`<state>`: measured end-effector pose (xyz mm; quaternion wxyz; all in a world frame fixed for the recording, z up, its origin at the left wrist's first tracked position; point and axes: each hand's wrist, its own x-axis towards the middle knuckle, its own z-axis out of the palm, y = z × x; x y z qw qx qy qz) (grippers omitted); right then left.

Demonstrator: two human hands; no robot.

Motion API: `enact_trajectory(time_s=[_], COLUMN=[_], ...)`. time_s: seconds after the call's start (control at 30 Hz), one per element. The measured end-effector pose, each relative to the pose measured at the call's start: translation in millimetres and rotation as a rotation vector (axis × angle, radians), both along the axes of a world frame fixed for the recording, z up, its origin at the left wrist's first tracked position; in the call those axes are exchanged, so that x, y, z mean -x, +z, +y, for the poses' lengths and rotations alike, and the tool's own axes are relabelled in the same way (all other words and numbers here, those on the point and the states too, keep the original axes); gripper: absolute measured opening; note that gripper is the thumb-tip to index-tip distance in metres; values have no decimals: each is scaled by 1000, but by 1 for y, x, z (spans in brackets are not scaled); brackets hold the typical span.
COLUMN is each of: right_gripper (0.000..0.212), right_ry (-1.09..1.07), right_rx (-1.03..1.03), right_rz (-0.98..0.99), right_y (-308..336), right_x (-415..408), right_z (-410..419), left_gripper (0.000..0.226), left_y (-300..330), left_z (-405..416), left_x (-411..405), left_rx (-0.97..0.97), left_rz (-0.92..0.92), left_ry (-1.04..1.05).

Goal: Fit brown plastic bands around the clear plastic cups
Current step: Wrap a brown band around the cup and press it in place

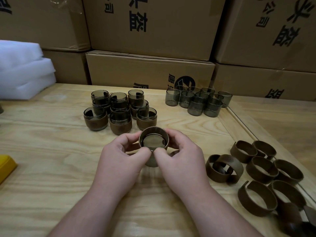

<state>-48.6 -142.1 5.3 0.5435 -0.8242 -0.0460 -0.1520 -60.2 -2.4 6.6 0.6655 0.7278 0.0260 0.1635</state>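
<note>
Cup (153, 142) with brown band pinched by left hand (119, 161) and right hand (181, 159) above wooden table (51, 151); cardboard boxes (150, 69) behind.

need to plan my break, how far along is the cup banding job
Done: a cluster of banded cups stands at centre back. In hand: the left hand and right hand both grip one cup with a brown band. Left: a group of bare clear cups at back right, and loose brown bands on the right of the wooden table.
</note>
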Motion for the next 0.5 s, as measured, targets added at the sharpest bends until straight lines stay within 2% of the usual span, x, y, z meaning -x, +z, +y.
enact_trajectory(time_s=[0.13, 0.33, 0.5], right_gripper=[35, 45, 41], right_ry=[19, 59, 65], right_rx=[-4, -25, -34], right_rz=[5, 32, 70], right_y=[2, 2, 1], right_x=[-1, -3, -5], right_z=[-1, -4, -6], left_gripper=[36, 36, 34], left_y=[1, 2, 4], left_z=[-1, -1, 0], left_x=[0, 1, 2], left_rx=[-10, -29, -48], left_rz=[19, 47, 73], left_ry=[6, 7, -7])
